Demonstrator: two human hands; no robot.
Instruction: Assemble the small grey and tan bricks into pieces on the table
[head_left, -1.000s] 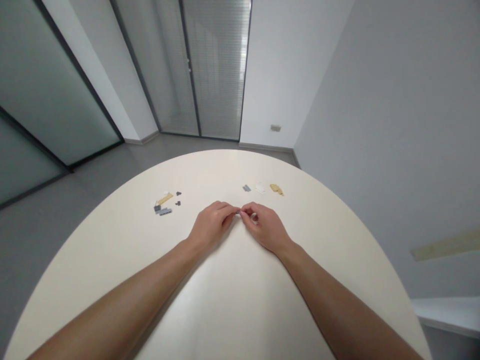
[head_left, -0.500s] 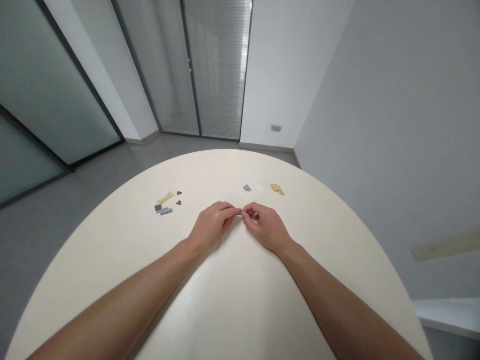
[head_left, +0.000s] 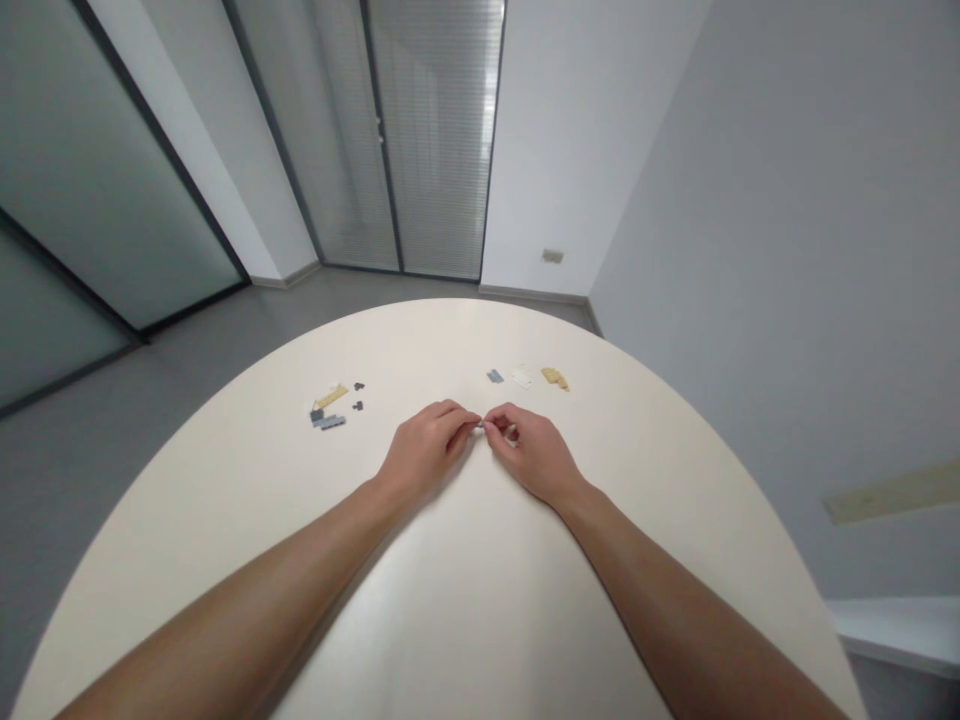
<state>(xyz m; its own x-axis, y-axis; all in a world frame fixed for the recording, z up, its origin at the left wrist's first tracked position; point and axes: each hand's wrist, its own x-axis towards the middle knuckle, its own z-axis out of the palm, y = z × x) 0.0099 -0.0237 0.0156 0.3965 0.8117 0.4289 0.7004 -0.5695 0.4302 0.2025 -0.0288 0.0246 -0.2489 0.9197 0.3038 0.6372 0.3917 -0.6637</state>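
Note:
My left hand [head_left: 426,450] and my right hand [head_left: 529,452] meet fingertip to fingertip over the middle of a round cream table [head_left: 450,600]. Both hands are pinched shut on a tiny grey piece [head_left: 480,426] between them, too small to name. To the left lies a small group of grey and tan flat bricks [head_left: 330,408]. Behind the hands, further back on the table, sit a grey brick [head_left: 494,376], a white brick [head_left: 522,376] and a tan brick [head_left: 555,378].
The table stands in a corner of a room with grey walls. Glass partitions and a door with blinds [head_left: 435,140] are at the back. A grey floor [head_left: 112,420] surrounds the table on the left.
Both hands stay pinched together at the same spot. Only the fingertips have shifted slightly.

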